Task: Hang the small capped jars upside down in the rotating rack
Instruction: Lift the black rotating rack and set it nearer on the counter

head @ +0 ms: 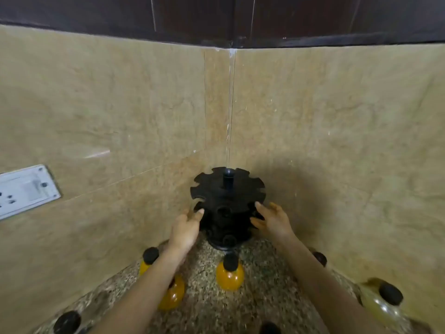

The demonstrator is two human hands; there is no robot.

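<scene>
Rack [227, 203] flanked: left hand [186, 227], right hand [272, 219] open.

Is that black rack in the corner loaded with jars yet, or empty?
Empty on top: the rack's upper notches show bare, and capped jars like the orange one stand on the counter. The lower tiers are too dark to tell.

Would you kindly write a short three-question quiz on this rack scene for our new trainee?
1. True or false: a jar already hangs in the top tier of the black rack.
2. Where are the left hand and right hand: A) on jars, B) either side of the rack, C) on the wall socket?
3. What colour is the cap of the orange jar standing nearest the rack's base?

Key: 1 false; 2 B; 3 black.
</scene>
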